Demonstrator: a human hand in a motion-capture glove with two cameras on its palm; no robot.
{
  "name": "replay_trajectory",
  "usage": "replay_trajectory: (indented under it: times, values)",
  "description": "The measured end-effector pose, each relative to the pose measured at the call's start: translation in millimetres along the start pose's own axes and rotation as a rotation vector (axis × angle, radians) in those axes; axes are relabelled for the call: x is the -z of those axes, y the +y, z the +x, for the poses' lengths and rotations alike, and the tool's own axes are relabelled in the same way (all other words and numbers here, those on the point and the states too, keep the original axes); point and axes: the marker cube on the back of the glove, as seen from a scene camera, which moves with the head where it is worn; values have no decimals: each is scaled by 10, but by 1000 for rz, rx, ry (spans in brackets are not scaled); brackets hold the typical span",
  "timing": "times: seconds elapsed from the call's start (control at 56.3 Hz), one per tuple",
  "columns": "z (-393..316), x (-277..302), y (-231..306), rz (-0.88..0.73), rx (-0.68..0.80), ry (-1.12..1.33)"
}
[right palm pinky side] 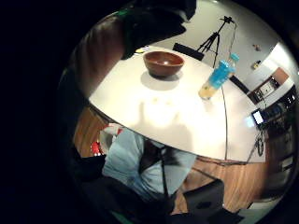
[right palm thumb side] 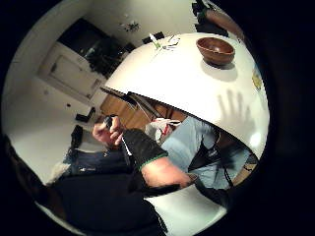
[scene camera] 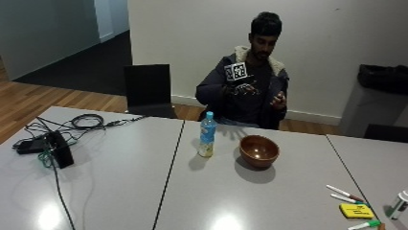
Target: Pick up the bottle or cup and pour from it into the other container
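A clear bottle (scene camera: 206,134) with a blue label, a blue cap and a little yellowish liquid stands upright on the grey table (scene camera: 127,191), near its far edge. A brown bowl (scene camera: 258,151) sits just beside it and looks empty. My gloved right hand (scene camera: 241,88) is raised at chest height above the far edge, behind the bottle and apart from it, fingers relaxed and holding nothing. The little finger side palm view shows the bottle (right palm pinky side: 218,78) and bowl (right palm pinky side: 163,63) some way off. The thumb side view shows the bowl (right palm thumb side: 215,50) and a spread-finger shadow on the table.
A black chair (scene camera: 148,90) stands behind the table. Cables and a small black device (scene camera: 57,146) lie at its left end. Markers (scene camera: 347,194) and a yellow pad (scene camera: 356,211) lie at the right. The person's bare hand (scene camera: 278,99) is held near the chest.
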Motion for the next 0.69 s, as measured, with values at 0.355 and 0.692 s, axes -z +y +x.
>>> replay_trajectory:
  times: [0.355, 0.692]
  values:
    - [142, 192, 347, 26, -76, -31]
    - [1617, 210, 149, 135, -465, -33]
